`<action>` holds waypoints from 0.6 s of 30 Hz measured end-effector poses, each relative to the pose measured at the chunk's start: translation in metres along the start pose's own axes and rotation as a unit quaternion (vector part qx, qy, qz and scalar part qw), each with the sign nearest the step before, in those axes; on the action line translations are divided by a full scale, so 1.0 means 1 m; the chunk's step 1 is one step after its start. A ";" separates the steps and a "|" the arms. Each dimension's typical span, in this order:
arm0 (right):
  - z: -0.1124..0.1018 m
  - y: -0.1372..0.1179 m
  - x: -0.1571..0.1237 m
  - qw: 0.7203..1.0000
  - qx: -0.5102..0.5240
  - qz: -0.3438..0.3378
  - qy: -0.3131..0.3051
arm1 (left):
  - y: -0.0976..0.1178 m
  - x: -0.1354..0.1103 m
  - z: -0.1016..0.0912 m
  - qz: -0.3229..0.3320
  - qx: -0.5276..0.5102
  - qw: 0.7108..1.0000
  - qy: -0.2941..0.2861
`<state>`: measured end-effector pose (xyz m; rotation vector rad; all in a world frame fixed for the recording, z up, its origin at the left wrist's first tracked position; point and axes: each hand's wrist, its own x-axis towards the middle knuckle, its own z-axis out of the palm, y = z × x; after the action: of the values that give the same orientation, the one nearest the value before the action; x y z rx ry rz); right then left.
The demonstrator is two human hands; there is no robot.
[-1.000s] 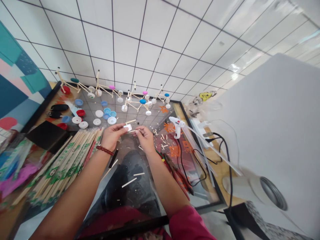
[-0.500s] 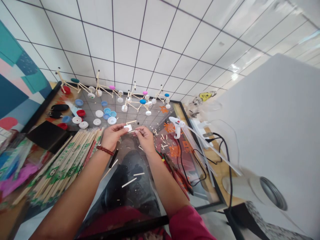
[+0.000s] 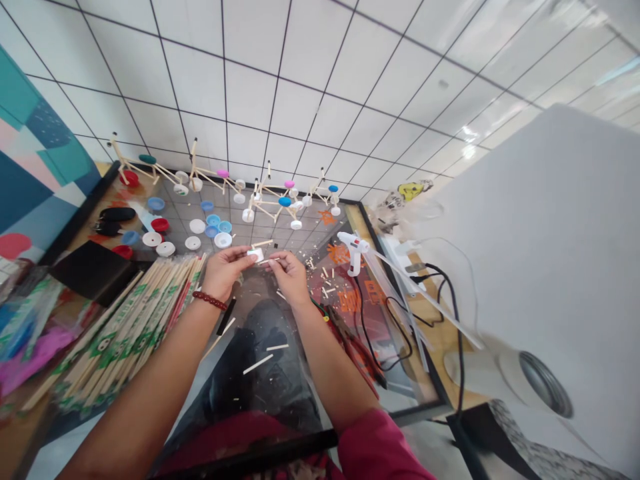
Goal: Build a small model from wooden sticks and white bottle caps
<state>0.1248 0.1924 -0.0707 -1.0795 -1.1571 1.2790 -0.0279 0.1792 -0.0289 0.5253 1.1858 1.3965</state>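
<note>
My left hand (image 3: 225, 268), with a red bead bracelet on the wrist, pinches a small white bottle cap (image 3: 257, 254) above the glass table top (image 3: 260, 373). My right hand (image 3: 290, 275) is close beside it and holds a thin wooden stick (image 3: 270, 259) whose end points at the cap. Both hands hover over the middle of the table.
Several stick-and-cap models (image 3: 270, 200) stand at the table's far edge, with loose caps (image 3: 200, 230) in front. A pile of wrapped chopsticks (image 3: 125, 327) lies at the left. At the right are a white glue gun (image 3: 354, 250), black cables (image 3: 395, 320) and red-handled pliers (image 3: 357, 350). Cut stick pieces (image 3: 257, 363) litter the glass.
The view has shifted very slightly; both hands stay together on the cap and the stick with hardly any movement.
</note>
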 end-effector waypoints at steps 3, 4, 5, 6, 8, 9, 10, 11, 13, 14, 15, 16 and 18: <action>0.000 0.000 0.000 1.000 0.001 -0.002 -0.001 | -0.001 0.000 0.000 -0.001 -0.003 1.000 0.004; 0.000 0.000 0.000 1.000 0.000 -0.001 0.001 | -0.001 0.000 0.000 -0.001 -0.004 1.000 0.005; 0.000 0.000 0.000 1.000 -0.002 0.000 0.001 | -0.001 0.000 0.000 -0.001 -0.005 1.000 0.005; 0.000 0.000 0.000 1.000 -0.004 0.000 0.002 | -0.001 0.000 0.000 0.001 -0.005 1.000 0.004; 0.000 0.000 -0.001 1.000 -0.004 -0.003 0.000 | -0.001 0.000 0.000 0.002 -0.004 1.000 0.001; 0.000 0.000 -0.001 1.000 -0.003 -0.004 -0.002 | 0.000 0.000 0.000 0.003 -0.003 1.000 -0.001; 0.000 -0.001 -0.001 1.000 -0.001 -0.005 -0.002 | 0.000 0.000 0.000 0.003 -0.001 1.000 -0.002; 0.000 -0.001 -0.002 1.000 -0.001 -0.005 -0.001 | 0.000 0.000 0.000 0.003 0.002 1.000 -0.003; 0.001 -0.001 -0.002 1.000 -0.003 -0.002 0.001 | 0.000 0.000 0.000 0.003 0.005 1.000 -0.003; 0.001 -0.002 -0.002 1.000 -0.006 0.000 0.003 | 0.000 0.000 0.000 0.003 0.005 1.000 -0.003; 0.001 -0.002 -0.002 1.000 -0.009 0.002 0.004 | 0.000 0.000 -0.001 0.003 0.006 1.000 -0.004; 0.001 -0.002 -0.002 1.000 -0.011 0.004 0.004 | 0.000 0.000 -0.001 0.003 0.006 1.000 -0.005; 0.001 -0.002 -0.001 1.000 -0.012 0.006 0.004 | 0.000 0.000 -0.001 0.004 0.007 1.000 -0.007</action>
<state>0.1240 0.1910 -0.0688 -1.1086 -1.1653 1.2719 -0.0289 0.1785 -0.0293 0.5485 1.1850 1.3901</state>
